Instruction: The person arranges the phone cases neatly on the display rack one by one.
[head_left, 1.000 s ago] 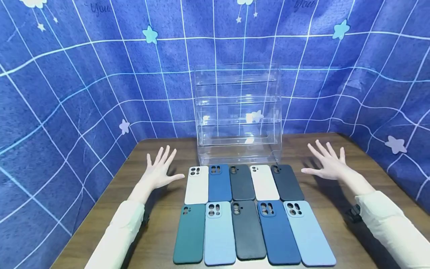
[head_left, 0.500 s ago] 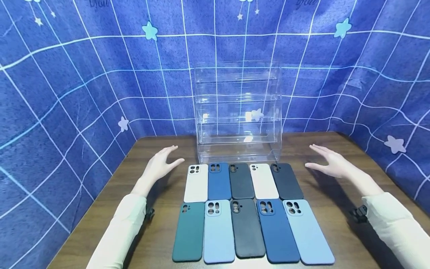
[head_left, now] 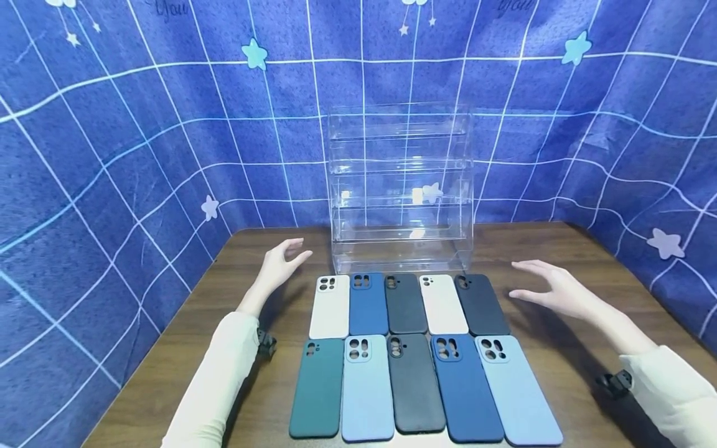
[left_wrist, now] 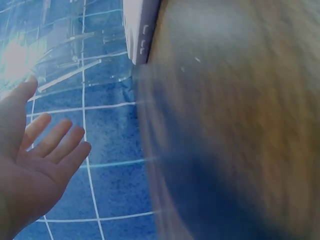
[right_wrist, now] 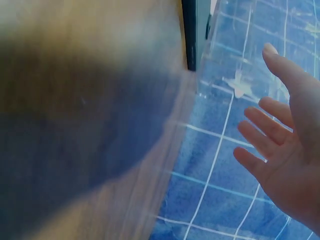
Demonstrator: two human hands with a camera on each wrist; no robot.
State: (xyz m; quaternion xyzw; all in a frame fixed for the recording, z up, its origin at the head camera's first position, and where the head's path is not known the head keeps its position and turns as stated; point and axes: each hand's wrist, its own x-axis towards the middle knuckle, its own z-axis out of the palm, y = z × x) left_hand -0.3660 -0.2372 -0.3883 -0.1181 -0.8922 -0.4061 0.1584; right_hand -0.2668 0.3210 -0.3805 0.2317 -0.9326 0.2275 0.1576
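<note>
My left hand point(head_left: 278, 264) hovers over the table left of the phone cases, fingers relaxed, holding nothing; its palm shows in the left wrist view. On the other side my right hand point(head_left: 551, 291) is likewise raised, thumb apart from the fingers, nothing in it. Nearest the left hand lies a white phone case point(head_left: 330, 308); nearest the right, a black phone case point(head_left: 483, 305). Between these lie a blue case point(head_left: 368, 305), a dark case point(head_left: 406, 305) and another white case point(head_left: 444, 305). The front row holds a green case point(head_left: 317, 389), light blue cases point(head_left: 368, 389), a black case point(head_left: 416, 386) and a dark blue case point(head_left: 467, 389).
Behind the cases stands a clear tiered display rack point(head_left: 400, 233). A blue curtain point(head_left: 269, 143) with white grid lines and stars hangs round the back and sides of the wooden table point(head_left: 224, 274). Dark wrist-worn devices point(head_left: 266, 343) sit on both wrists.
Both hands have turned from spread fingers to a sideways, relaxed pose. The left hand has shifted slightly right and its fingers bend more. The cases and rack stay in place.
</note>
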